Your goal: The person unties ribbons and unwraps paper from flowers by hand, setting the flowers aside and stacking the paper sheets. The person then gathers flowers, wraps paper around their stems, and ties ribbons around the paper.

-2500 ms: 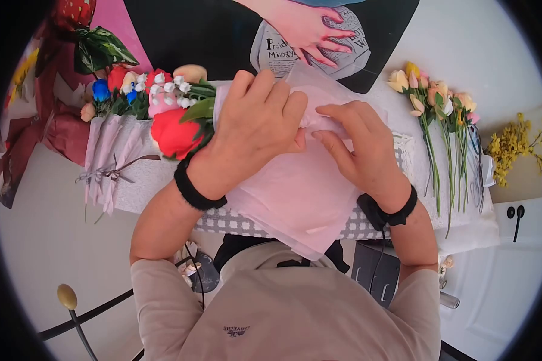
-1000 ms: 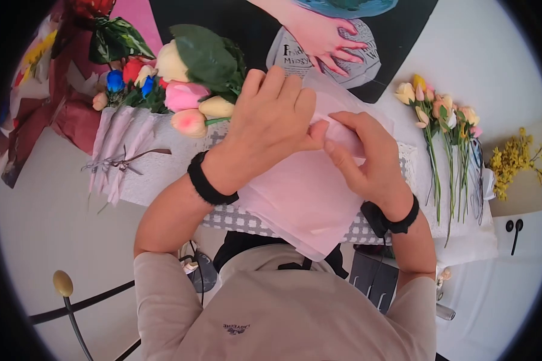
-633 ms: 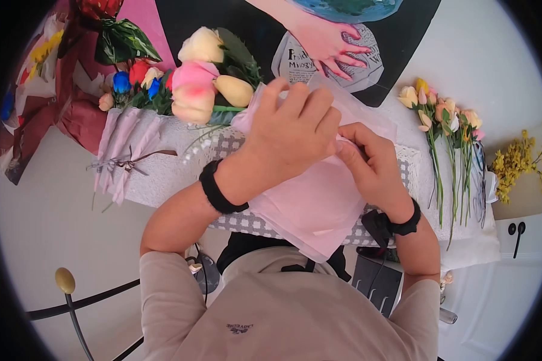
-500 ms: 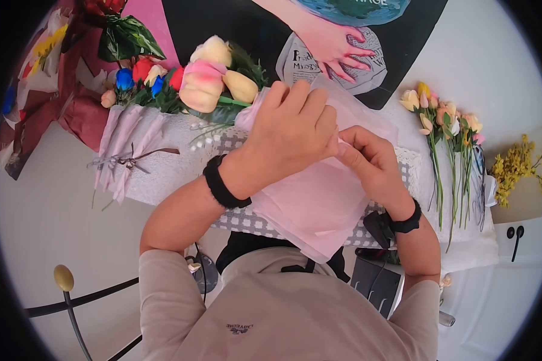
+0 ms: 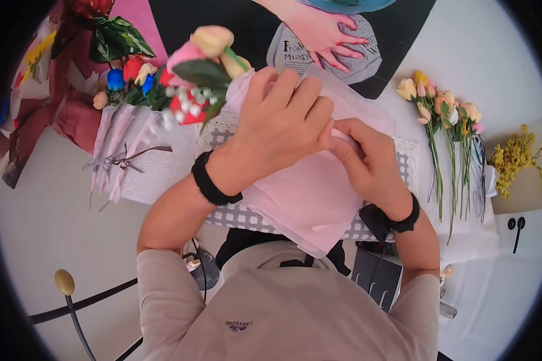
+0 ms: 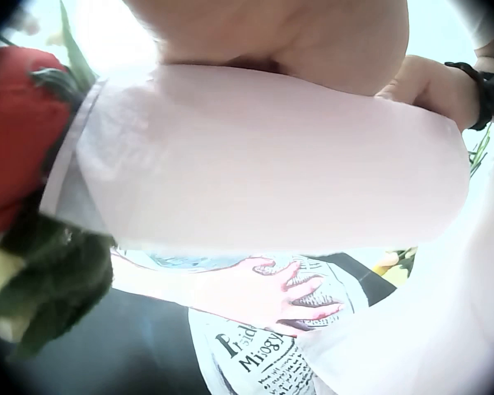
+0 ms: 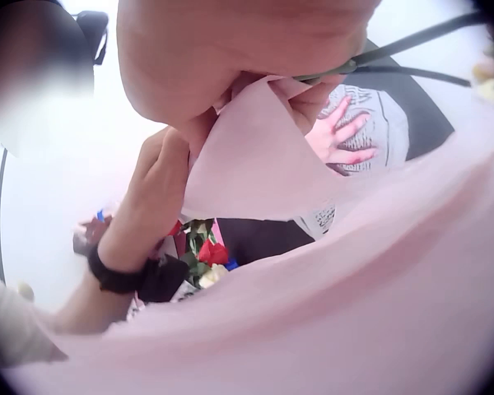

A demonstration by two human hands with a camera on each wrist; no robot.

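Note:
My left hand (image 5: 280, 123) grips a bouquet (image 5: 205, 57) of cream, pink and red flowers with small white bells, its heads pointing left. Pale pink wrapping paper (image 6: 263, 164) is rolled round its stems, as the left wrist view shows. My right hand (image 5: 370, 162) pinches this paper at the right end of the roll. Green stems (image 7: 420, 37) stick out beyond the right hand in the right wrist view. Under both hands lie flat pink paper sheets (image 5: 307, 201), with a corner over the table's near edge.
Small wrapped bouquets (image 5: 123, 144) with ribbon ties lie at left, beside a dark red wrapped bouquet (image 5: 66, 114). Loose long-stemmed flowers (image 5: 442, 114) lie at right, near yellow blossoms (image 5: 515, 156). A grey checked cloth (image 5: 241, 219) lies beneath the sheets. A printed picture (image 5: 373, 36) stands behind.
The bouquet has rolled about its length between my hands, so different flowers face up; the red bloom and white bells show again at its near side. Both hands stay at the paper.

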